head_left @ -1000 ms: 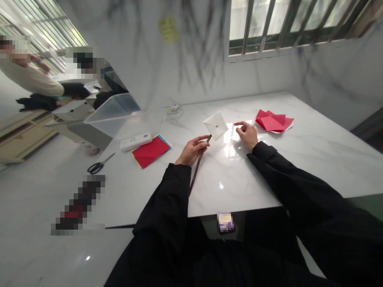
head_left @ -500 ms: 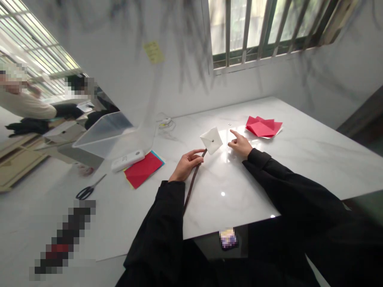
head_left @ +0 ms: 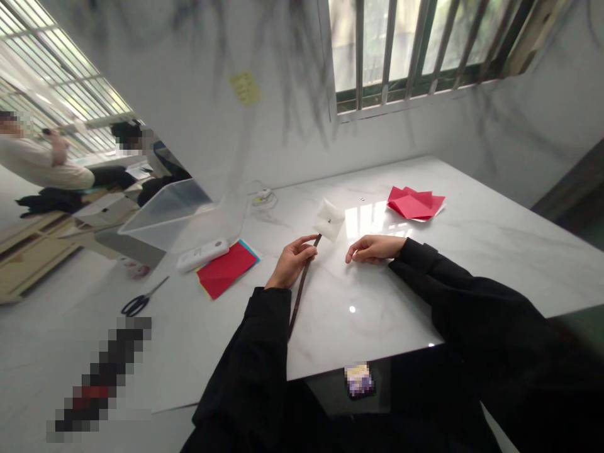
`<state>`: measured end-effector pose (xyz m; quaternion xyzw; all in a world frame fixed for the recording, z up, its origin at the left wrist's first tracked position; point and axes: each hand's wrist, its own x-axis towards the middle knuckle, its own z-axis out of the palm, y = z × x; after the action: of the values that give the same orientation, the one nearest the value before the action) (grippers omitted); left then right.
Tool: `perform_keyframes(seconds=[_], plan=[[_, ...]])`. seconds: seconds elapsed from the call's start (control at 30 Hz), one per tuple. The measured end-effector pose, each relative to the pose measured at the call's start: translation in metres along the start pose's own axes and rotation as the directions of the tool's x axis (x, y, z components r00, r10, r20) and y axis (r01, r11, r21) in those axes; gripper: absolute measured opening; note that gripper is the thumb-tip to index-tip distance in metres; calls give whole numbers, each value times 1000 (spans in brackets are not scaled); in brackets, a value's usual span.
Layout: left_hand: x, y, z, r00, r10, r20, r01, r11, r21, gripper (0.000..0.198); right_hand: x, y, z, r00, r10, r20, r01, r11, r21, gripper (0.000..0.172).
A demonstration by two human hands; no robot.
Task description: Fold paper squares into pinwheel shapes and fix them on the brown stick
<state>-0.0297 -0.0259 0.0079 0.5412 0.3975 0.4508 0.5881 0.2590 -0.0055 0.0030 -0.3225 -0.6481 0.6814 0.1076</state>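
Note:
Between the thumb and fingers of my left hand (head_left: 291, 261) is a thin dark brown stick (head_left: 302, 283), held near its top end. A white paper pinwheel (head_left: 329, 220) with a small pin at its centre sits at the tip of that stick. Its edges look slightly blurred. My right hand (head_left: 375, 248) hovers over the table to the right of the pinwheel and below it, apart from it. Its fingers are loosely bent, with the index finger pointing left and down, and nothing is visible in it.
Red folded paper (head_left: 416, 202) lies at the back right of the white table (head_left: 495, 251). On the left are red, blue and yellow sheets (head_left: 229, 270), a white device (head_left: 202, 255), scissors (head_left: 141, 302) and a clear plastic bin (head_left: 165, 217). Two people sit at the far left.
My right hand has drawn back from beyond the pinwheel towards me, its fingers now more bent. The pinwheel has shifted slightly left and turned a little. My left hand keeps its hold on the stick.

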Motion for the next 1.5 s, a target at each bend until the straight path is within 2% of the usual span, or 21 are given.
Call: perform_keyframes(seconds=[0.1,0.27,0.33,0.4,0.43,0.47,0.5,0.53,0.57,0.7,0.77,0.93,1.03,1.1,1.17,1.23,1.27,1.3,1.37,1.4,1.5], plan=[[0,1,0,1000,-3,-10,3,1000,-17,53,0,-1,-4,955,-3,-297,-7,999,-34,33],[0,0,0,1000,-22,-22,21,1000,-23,53,4,-2,-8,679,-20,-734,5,1000,-22,59],[0,1,0,1000,-19,-17,19,1000,-21,54,5,-7,2,697,-20,-717,36,999,8,70],[-1,2,1,1000,-13,-12,13,1000,-15,53,4,-14,19,921,-22,-388,31,999,18,70],[-1,2,1,1000,-8,-9,8,1000,-12,53,4,-18,30,998,-10,-58,10,1000,3,69],[-1,3,1,1000,-2,-5,2,1000,-7,53,4,-21,40,956,20,292,-13,1000,-28,70],[-1,3,1,1000,3,0,-3,1000,-3,52,5,-23,49,838,47,543,-21,998,-53,71],[-2,4,1,1000,9,4,-8,1000,-1,52,6,-24,56,736,56,674,-22,998,-59,71],[-2,4,1,1000,12,7,-12,1000,-1,52,7,-24,60,707,39,706,-19,999,-35,69],[-2,3,1,1000,13,6,-13,1000,-6,54,14,-15,49,960,-80,268,43,989,142,51],[-2,3,1,1000,10,10,-10,1000,2,55,15,-10,34,996,-81,-46,87,986,144,42],[-3,4,3,1000,12,3,-12,1000,-9,54,15,0,2,775,-46,-631,118,990,74,34],[-3,5,4,1000,16,13,-15,1000,-6,54,16,2,-3,590,-26,-807,102,994,43,64],[-3,5,4,1000,17,18,-17,1000,-5,54,17,-2,3,544,5,-839,117,990,82,81],[-3,5,4,1000,14,22,-14,1000,-8,55,15,-8,17,709,9,-705,134,980,147,84],[-3,4,4,1000,12,23,-12,1000,-13,56,11,-16,34,974,-24,-225,64,983,170,77],[-3,4,3,1000,11,22,-11,1000,-15,56,9,-19,42,992,-19,125,2,991,130,75],[-3,4,3,1000,13,19,-13,1000,-18,57,7,-22,49,905,7,426,-40,997,67,74],[-3,3,3,1000,15,16,-15,1000,-22,56,4,-25,59,708,57,704,-57,998,-23,72],[-2,3,3,1000,17,14,-16,1000,-24,56,5,-25,60,704,44,709,-48,999,-15,70],[-2,2,3,1000,14,15,-14,999,-29,56,9,-19,54,907,-41,419,-11,992,122,60]])
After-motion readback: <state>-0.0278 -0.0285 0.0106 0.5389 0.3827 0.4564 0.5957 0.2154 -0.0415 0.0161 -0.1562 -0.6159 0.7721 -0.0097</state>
